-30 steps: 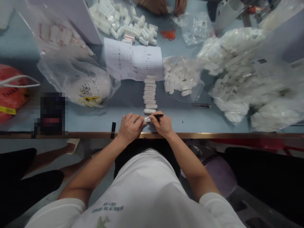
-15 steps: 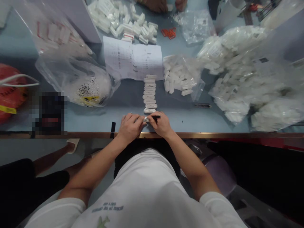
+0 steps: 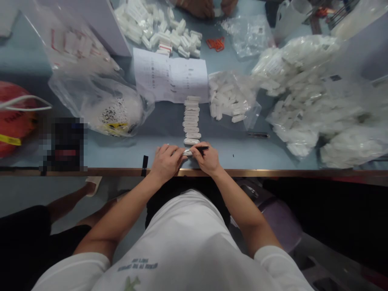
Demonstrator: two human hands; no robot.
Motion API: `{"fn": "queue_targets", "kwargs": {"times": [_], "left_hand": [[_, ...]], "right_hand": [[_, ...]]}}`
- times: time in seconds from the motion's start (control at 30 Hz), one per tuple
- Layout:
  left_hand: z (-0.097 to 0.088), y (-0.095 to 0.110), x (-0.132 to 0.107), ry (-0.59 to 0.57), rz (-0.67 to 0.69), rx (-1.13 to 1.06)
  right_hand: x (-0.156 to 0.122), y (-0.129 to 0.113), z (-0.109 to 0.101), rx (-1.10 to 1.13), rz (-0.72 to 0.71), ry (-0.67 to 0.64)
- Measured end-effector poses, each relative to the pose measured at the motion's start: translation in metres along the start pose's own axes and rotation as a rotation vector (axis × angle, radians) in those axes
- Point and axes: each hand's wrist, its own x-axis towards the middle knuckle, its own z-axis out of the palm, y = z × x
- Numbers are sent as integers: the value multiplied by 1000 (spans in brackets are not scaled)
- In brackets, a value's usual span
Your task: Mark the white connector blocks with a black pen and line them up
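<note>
My left hand (image 3: 166, 160) is closed on a small white plastic connector (image 3: 187, 153) at the near edge of the blue table (image 3: 121, 149). My right hand (image 3: 207, 159) pinches a thin black pen-like tool (image 3: 201, 148) whose tip meets that connector. Just beyond my hands, a straight column of the same white connectors (image 3: 190, 119) runs away from me toward a printed paper sheet (image 3: 170, 79).
Clear bags of white parts lie to the right (image 3: 306, 93) and behind the column (image 3: 232, 98). A loose heap (image 3: 160, 28) and orange clips (image 3: 216, 43) sit far back, near another person's hands (image 3: 206, 7). A plastic bag (image 3: 103, 101) and a red bag (image 3: 15, 121) are at left.
Both hands stay at the same spot on the connector; the tool tip shifts only slightly. The view wobbles a little.
</note>
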Motion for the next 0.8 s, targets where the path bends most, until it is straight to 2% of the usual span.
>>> {"fn": "queue_targets", "kwargs": {"times": [0.43, 0.8], "left_hand": [[1, 0, 0, -6, -15, -19], [1, 1, -1, 5, -1, -9]], "right_hand": [[1, 0, 0, -23, -7, -4], [3, 4, 6, -106, -98, -66]]}}
